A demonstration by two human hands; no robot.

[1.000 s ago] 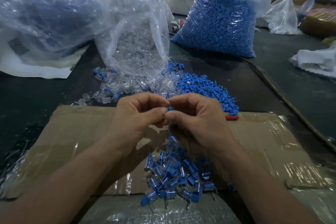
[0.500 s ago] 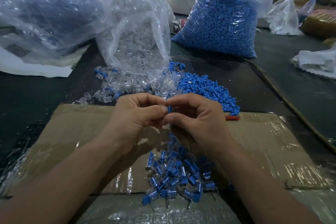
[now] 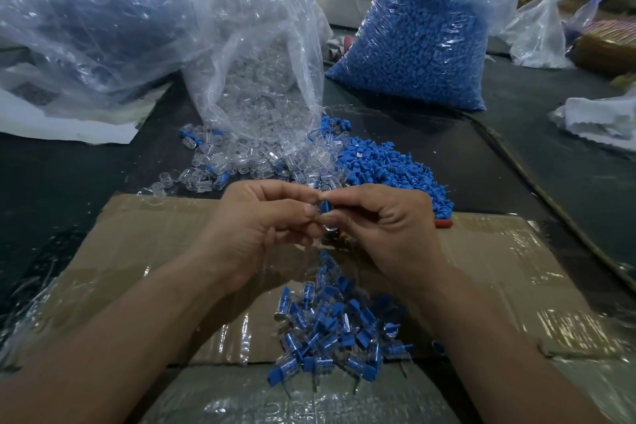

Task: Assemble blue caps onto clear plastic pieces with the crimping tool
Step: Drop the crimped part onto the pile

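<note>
My left hand point(image 3: 254, 227) and my right hand point(image 3: 385, 227) meet above the cardboard, fingertips together. Between them they pinch one small part point(image 3: 325, 213): a blue cap on a clear plastic piece. Behind the hands lies a heap of loose clear pieces point(image 3: 254, 162) spilling from an open clear bag point(image 3: 261, 55), and to its right a pile of loose blue caps point(image 3: 389, 169). Below the hands a pile of assembled blue-and-clear parts point(image 3: 330, 330) lies on the cardboard. A red handle end point(image 3: 444, 224) shows beside my right hand; the rest of it is hidden.
A taped cardboard sheet point(image 3: 144, 251) covers the near table. A full bag of blue caps point(image 3: 420, 41) stands at the back right. A large plastic bag point(image 3: 86, 14) fills the back left. White crumpled material point(image 3: 599, 120) lies at the far right on the dark table point(image 3: 51, 175).
The hands have stayed together; the pinched part now shows more, with the blue cap visible between the fingertips and the clear piece below it.
</note>
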